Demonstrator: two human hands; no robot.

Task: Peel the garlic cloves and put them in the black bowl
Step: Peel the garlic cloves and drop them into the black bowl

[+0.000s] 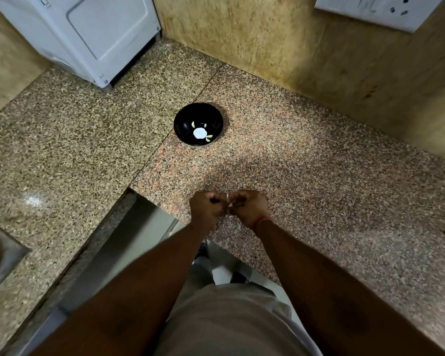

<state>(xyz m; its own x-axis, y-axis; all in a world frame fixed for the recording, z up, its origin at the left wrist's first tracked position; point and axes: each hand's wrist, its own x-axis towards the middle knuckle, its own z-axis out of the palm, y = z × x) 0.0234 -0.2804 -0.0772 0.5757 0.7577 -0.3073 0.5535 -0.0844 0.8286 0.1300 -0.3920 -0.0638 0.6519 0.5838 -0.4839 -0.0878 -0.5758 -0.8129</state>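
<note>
My hands, left (208, 207) and right (248, 207), curl together over the surface (319, 176), pinching one garlic clove (228, 200) (barely visible) between them. I should peel gently, then reach forward to the black bowl (184, 119).

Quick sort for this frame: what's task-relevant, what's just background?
Job:
small pale garlic clove pinched between both hands
left hand
right hand
round black bowl with white flower motif

Background:
speckled granite counter
white appliance
white wall socket panel
steel sink edge
</note>
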